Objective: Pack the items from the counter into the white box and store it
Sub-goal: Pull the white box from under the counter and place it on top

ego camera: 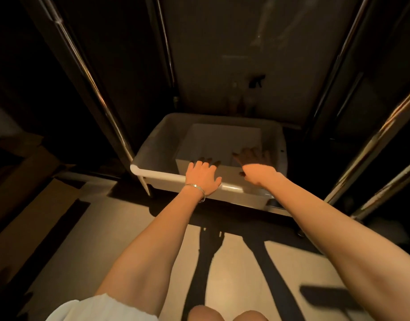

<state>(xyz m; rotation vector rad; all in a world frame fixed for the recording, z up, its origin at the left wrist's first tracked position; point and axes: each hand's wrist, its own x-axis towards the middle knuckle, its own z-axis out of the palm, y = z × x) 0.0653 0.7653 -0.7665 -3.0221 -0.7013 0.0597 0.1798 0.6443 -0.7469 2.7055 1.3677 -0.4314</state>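
A white box (pixel 225 140) lies inside a larger white plastic tub (pixel 153 144) low down on a dark shelf. My left hand (pixel 203 176) rests flat on the box's near edge, fingers spread, a thin bracelet on the wrist. My right hand (pixel 255 162) reaches over the tub's front rim with its fingers spread on the box's right near part; the fingertips are in shadow. Whether either hand grips the box I cannot tell. The box's contents are hidden in the dim light.
Metal rack posts (pixel 95 93) rise left and right (pixel 370 144) of the tub. Flattened cardboard (pixel 32 205) lies at the left. A dark spray bottle (pixel 256 81) and some bottles stand behind the tub. Pale floor (pixel 130 223) lies below, with my knees (pixel 227 315) at the bottom.
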